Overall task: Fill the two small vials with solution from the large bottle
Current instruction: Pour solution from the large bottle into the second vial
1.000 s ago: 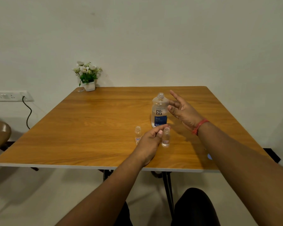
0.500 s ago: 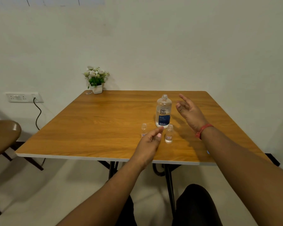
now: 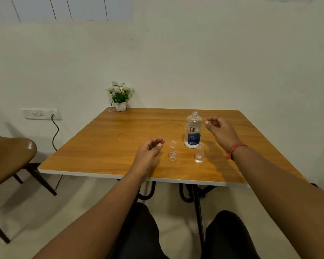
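A large clear bottle [image 3: 193,130] with a blue and white label stands uncapped on the wooden table [image 3: 108,146]. Two small clear vials stand upright in front of it: the left vial [image 3: 172,151] and the right vial [image 3: 199,153], both without caps. My left hand [image 3: 149,151] hovers just left of the left vial, fingers loosely curled, holding nothing. My right hand [image 3: 220,130] hangs right of the bottle with loosely curled fingers, apart from it and empty. A red band sits on that wrist.
A small white pot of flowers [image 3: 120,97] stands at the table's far left corner. A brown chair [image 3: 6,159] is at the left. A wall socket [image 3: 41,114] with a cable hangs left of the table.
The view has tilted up and pulled back. My left hand moved left, away from between the vials. My right hand's fingers went from spread to loosely curled.
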Demonstrator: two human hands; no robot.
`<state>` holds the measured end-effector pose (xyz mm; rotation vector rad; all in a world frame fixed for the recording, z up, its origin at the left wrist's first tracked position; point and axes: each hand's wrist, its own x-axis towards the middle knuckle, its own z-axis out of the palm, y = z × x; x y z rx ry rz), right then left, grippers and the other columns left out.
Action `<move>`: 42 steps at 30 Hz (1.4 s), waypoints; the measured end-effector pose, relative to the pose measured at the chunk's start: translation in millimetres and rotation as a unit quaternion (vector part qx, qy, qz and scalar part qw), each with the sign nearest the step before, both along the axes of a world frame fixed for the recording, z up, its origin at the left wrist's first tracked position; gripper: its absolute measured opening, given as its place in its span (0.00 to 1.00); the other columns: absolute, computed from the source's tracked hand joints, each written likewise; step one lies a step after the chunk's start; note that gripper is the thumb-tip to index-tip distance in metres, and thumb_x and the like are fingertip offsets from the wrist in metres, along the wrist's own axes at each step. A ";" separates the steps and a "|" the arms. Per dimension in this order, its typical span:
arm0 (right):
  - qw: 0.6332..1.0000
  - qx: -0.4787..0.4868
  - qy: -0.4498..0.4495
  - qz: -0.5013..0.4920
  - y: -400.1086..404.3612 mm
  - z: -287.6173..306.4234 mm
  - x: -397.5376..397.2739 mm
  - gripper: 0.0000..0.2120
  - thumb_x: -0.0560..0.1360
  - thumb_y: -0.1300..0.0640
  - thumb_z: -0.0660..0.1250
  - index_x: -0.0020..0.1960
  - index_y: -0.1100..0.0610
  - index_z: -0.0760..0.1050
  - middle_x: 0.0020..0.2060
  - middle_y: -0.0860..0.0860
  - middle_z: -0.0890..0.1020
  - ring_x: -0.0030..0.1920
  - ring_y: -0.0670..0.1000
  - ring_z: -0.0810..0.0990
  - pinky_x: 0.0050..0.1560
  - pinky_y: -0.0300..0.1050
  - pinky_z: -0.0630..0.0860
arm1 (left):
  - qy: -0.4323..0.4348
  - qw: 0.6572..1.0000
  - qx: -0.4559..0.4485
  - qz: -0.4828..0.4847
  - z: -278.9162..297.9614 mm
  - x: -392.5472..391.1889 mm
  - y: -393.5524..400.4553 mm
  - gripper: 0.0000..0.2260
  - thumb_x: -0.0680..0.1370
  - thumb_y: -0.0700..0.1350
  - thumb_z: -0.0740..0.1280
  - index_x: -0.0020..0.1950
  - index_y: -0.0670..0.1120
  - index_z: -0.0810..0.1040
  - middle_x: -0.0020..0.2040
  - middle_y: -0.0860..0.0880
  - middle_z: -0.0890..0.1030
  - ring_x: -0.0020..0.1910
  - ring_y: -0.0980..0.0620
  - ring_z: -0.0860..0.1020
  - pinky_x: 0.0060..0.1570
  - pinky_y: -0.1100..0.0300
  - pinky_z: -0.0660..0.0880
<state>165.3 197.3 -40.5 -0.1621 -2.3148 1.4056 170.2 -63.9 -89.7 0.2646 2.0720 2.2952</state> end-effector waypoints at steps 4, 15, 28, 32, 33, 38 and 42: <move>1.000 0.003 -0.016 0.014 1.3 -5.3 -11.8 0.19 0.78 0.48 0.65 0.67 0.53 0.71 0.60 0.48 0.76 0.61 0.49 0.75 0.53 0.42 0.71 | 0.005 0.996 -0.072 -0.059 -0.5 -22.7 2.8 0.15 0.83 0.40 0.62 0.68 0.50 0.76 0.67 0.54 0.78 0.67 0.55 0.74 0.62 0.58 0.73; 0.992 -0.010 -0.058 0.111 14.2 -17.2 -52.6 0.33 0.75 0.49 0.70 0.76 0.49 0.60 0.73 0.47 0.67 0.68 0.49 0.70 0.62 0.45 0.72 | -0.060 0.978 -0.023 -0.200 -13.4 -55.0 13.1 0.16 0.80 0.38 0.67 0.67 0.42 0.75 0.64 0.46 0.82 0.65 0.49 0.79 0.67 0.50 0.73; 0.985 -0.049 -0.040 0.162 12.2 -22.2 -77.9 0.37 0.65 0.44 0.76 0.70 0.47 0.68 0.63 0.46 0.77 0.64 0.50 0.76 0.64 0.54 0.75 | -0.057 0.979 0.019 -0.194 -21.8 -62.2 14.4 0.13 0.80 0.36 0.66 0.64 0.40 0.78 0.62 0.42 0.83 0.63 0.47 0.80 0.64 0.54 0.76; 0.983 -0.067 -0.037 0.167 12.5 -23.2 -78.7 0.31 0.68 0.48 0.76 0.68 0.44 0.69 0.62 0.45 0.77 0.64 0.49 0.75 0.65 0.55 0.74 | -0.066 0.979 0.031 -0.189 -22.9 -62.9 14.6 0.12 0.80 0.35 0.65 0.63 0.40 0.78 0.60 0.43 0.83 0.63 0.46 0.80 0.64 0.54 0.76; 0.983 -0.073 -0.037 0.167 12.5 -23.3 -78.2 0.29 0.69 0.49 0.76 0.67 0.44 0.69 0.62 0.44 0.77 0.64 0.49 0.75 0.65 0.56 0.74 | -0.069 0.979 0.034 -0.188 -22.9 -62.8 14.7 0.12 0.80 0.35 0.65 0.63 0.41 0.78 0.60 0.43 0.83 0.63 0.46 0.80 0.64 0.54 0.76; 0.974 -0.133 -0.038 0.177 11.3 -22.3 -73.2 0.27 0.71 0.53 0.74 0.68 0.44 0.71 0.63 0.48 0.77 0.64 0.52 0.76 0.62 0.58 0.76 | -0.085 0.979 0.043 -0.180 -20.0 -60.5 15.7 0.11 0.80 0.34 0.65 0.61 0.41 0.79 0.59 0.43 0.84 0.61 0.48 0.81 0.60 0.56 0.79; 0.968 -0.159 -0.038 0.189 5.6 -11.9 -62.4 0.21 0.73 0.59 0.72 0.64 0.45 0.75 0.61 0.49 0.79 0.62 0.53 0.78 0.60 0.58 0.77 | -0.092 0.980 0.050 -0.166 -17.5 -57.2 17.0 0.11 0.80 0.35 0.66 0.60 0.42 0.80 0.59 0.43 0.84 0.62 0.46 0.81 0.64 0.50 0.77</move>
